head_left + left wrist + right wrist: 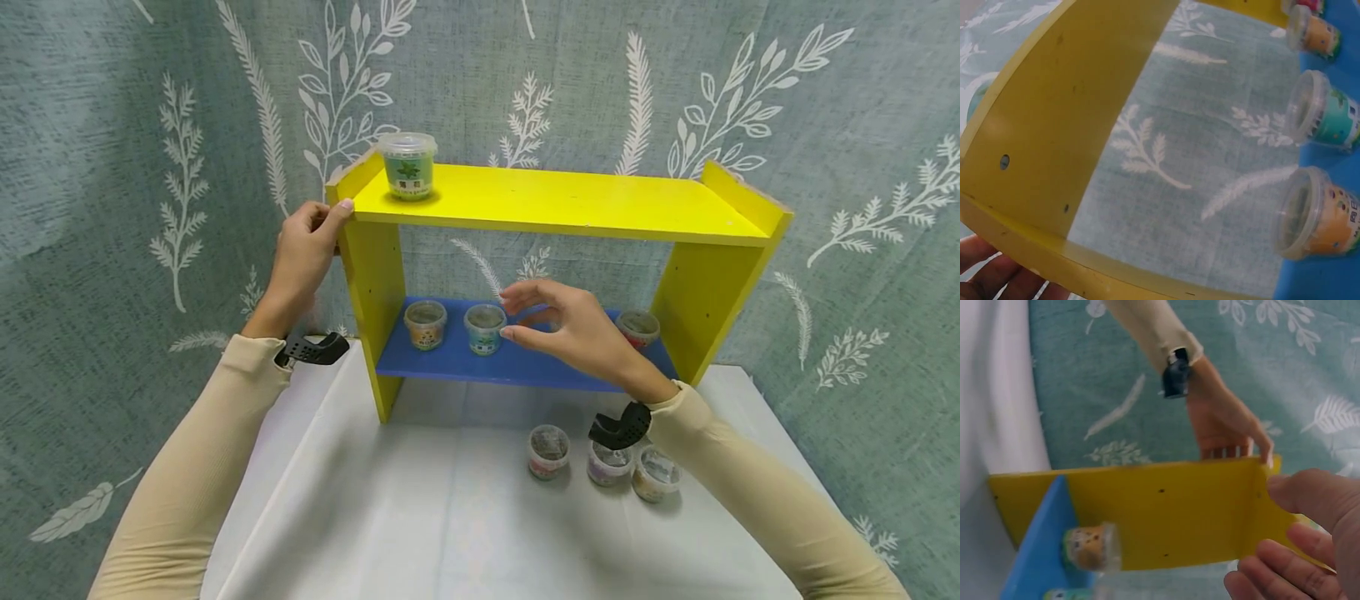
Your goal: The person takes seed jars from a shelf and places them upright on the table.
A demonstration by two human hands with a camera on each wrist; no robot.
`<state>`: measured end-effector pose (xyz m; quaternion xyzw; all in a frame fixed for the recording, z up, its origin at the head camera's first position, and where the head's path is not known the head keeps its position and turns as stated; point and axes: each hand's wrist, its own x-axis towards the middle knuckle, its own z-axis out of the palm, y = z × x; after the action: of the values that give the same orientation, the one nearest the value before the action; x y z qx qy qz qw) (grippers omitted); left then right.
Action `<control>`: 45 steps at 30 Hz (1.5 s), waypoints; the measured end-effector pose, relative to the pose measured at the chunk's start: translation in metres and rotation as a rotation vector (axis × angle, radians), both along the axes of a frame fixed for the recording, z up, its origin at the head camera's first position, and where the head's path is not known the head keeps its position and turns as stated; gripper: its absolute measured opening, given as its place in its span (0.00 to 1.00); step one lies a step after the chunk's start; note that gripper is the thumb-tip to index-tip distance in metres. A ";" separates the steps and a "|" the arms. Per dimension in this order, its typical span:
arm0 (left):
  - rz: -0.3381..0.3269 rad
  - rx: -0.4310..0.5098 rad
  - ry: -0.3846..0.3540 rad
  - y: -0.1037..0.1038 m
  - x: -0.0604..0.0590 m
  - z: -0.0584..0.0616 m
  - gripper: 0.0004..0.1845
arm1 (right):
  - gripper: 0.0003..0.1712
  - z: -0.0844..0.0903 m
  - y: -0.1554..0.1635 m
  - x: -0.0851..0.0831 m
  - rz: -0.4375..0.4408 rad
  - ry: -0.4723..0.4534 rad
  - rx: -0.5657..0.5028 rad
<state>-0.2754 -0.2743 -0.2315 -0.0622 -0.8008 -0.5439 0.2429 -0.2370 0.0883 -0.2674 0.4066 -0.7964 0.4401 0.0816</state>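
My left hand [303, 250] grips the upper left corner of a yellow shelf unit [378, 283], thumb on the front edge and fingers against the outer side. My right hand [566, 325] hovers before the blue middle board [450, 363], thumb and fingers apart, holding nothing. Closest to its fingertips is a teal-labelled lidded tub [485, 331]. Left of that tub stands an orange-labelled tub [426, 327]. Another orange tub [1319, 34], mostly hidden behind the right hand in the head view, shows in the left wrist view. A red-labelled tub [639, 327] stands at the board's right end.
A green-labelled tub [408, 171] stands at the left of the yellow top board [555, 196]. On the white table [405, 517], a reddish tub [548, 454], a purple tub [609, 467] and an orange-brown tub [656, 475] stand before the unit. Patterned cloth [465, 75] hangs behind.
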 end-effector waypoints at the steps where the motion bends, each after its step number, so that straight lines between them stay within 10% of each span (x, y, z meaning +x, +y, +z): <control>1: 0.002 0.004 0.000 -0.001 0.000 0.000 0.28 | 0.25 0.004 -0.003 0.000 0.002 0.008 -0.005; 32: -0.027 0.018 0.027 -0.004 -0.002 -0.001 0.26 | 0.27 0.079 -0.066 -0.021 0.127 -0.031 -0.265; 45: -0.035 0.011 0.041 -0.002 -0.001 -0.002 0.25 | 0.28 0.102 -0.085 -0.044 0.050 -0.054 -0.245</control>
<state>-0.2766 -0.2759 -0.2339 -0.0861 -0.7913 -0.5512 0.2502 -0.2810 0.0032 -0.1653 0.4011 -0.7283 0.5468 0.0983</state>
